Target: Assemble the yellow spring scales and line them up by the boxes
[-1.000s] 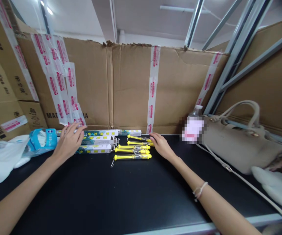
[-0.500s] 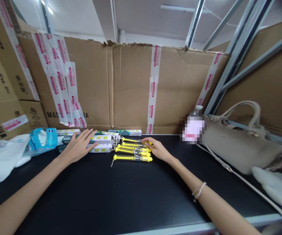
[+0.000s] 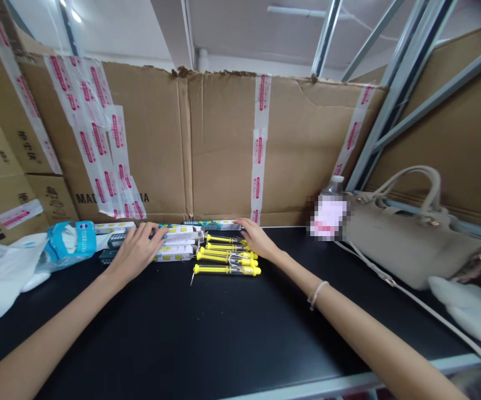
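Observation:
My left hand (image 3: 140, 249) lies over the small printed boxes (image 3: 175, 253), its fingers apart and bent down onto their tops. Several of these white, green and yellow boxes lie side by side, partly covered by that hand. At the back, the fingertips of my right hand (image 3: 260, 240) reach the right end of another slim box (image 3: 212, 225). Its thumb is hard to make out. Between the hands lie several slender yellow-and-clear tube-shaped tools (image 3: 226, 270), with yellow ends and metal hooks or clips. The right hand is just beside their right ends.
A blue plastic packet (image 3: 71, 241) and a white bag (image 3: 9, 278) lie at the left. To the right stand a bottle (image 3: 336, 186), partly blurred out, and a beige handbag (image 3: 415, 239) with a long strap. Cardboard (image 3: 223, 150) walls the back of the black table (image 3: 207, 339).
My right hand has moved back from the yellow tools to the end of the far box. My left hand's fingers have bent down onto the boxes. The view has shifted slightly.

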`<state>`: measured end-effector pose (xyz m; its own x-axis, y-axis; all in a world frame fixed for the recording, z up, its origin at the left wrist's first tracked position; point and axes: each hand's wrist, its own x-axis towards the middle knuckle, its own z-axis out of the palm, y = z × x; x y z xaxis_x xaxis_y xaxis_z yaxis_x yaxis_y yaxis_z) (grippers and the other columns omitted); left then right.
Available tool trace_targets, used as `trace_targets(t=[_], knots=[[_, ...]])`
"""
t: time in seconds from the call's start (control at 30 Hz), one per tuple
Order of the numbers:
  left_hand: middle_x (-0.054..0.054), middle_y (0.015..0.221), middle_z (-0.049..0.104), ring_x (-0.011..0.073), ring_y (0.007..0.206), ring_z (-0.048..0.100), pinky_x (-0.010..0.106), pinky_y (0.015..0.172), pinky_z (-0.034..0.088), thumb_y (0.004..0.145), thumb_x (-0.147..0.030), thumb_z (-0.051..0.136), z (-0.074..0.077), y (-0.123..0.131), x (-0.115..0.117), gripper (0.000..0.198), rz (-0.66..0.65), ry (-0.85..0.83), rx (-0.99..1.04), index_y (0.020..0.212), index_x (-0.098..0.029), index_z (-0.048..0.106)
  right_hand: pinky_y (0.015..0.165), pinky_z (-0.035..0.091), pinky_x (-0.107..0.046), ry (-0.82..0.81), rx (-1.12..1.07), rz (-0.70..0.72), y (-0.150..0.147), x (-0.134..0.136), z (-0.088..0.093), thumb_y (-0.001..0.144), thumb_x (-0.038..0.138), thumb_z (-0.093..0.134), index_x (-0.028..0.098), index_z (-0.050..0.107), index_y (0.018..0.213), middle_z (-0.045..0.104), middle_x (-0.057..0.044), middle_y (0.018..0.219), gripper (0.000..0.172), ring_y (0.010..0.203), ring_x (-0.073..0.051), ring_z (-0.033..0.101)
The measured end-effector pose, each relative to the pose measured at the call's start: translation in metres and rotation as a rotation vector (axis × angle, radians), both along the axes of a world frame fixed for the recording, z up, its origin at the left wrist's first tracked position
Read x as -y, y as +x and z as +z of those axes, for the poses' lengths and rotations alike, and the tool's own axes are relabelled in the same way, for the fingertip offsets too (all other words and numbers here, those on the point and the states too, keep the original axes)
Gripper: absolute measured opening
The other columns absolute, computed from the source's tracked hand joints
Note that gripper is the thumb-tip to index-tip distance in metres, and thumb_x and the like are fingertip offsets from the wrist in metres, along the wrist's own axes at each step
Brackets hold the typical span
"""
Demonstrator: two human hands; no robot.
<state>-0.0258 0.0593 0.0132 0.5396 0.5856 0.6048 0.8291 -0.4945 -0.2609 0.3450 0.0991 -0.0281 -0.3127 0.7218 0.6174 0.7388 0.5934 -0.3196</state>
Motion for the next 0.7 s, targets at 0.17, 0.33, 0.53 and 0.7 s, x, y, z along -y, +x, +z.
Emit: trace_targets(t=[0.17,0.33,0.53,0.7], knots=[[0.019,0.111,0.063,0.0358,0.106,0.056,0.047,0.089,0.043,0.102,-0.040,0.035,-0.004,-0.001,-0.004,0.042,-0.006,-0.021,-0.023,0.125,-0.018,0.062,0.090,0.056,-0.045,-0.011,0.144,-0.042,-0.009,-0.034,0.003,0.097,0.032,0.060,0.019,0.059,0.125,0.061,-0.010,0.129,0.031,0.107,-0.024,0.064],[0.022,0.139,0.054,0.0362,0.130,0.048,0.050,0.105,0.039,0.102,-0.052,0.027,-0.016,-0.006,-0.011,0.061,-0.031,-0.082,-0.045,0.147,-0.015,0.045,0.089,0.056,-0.045,-0.070,0.263,-0.109,-0.007,-0.046,0.002,0.097,0.033,0.061,0.018,0.059,0.125,0.061,-0.010,0.127,0.032,0.106,-0.024,0.064],[0.020,0.158,0.035,0.0350,0.146,0.031,0.055,0.115,0.025,0.098,-0.066,0.023,-0.026,-0.007,-0.013,0.073,-0.002,-0.126,-0.071,0.155,-0.021,0.032,0.088,0.056,-0.045,-0.143,0.263,-0.190,0.003,-0.042,0.001,0.096,0.033,0.062,0.017,0.059,0.125,0.062,-0.009,0.126,0.033,0.105,-0.024,0.065],[0.019,0.161,0.028,0.0339,0.149,0.025,0.055,0.115,0.025,0.093,-0.073,0.020,-0.031,-0.011,-0.019,0.082,0.001,-0.135,-0.080,0.156,-0.020,0.028,0.087,0.056,-0.044,-0.131,0.134,-0.268,0.023,-0.031,0.001,0.097,0.032,0.061,0.018,0.059,0.125,0.062,-0.009,0.126,0.031,0.104,-0.023,0.065]])
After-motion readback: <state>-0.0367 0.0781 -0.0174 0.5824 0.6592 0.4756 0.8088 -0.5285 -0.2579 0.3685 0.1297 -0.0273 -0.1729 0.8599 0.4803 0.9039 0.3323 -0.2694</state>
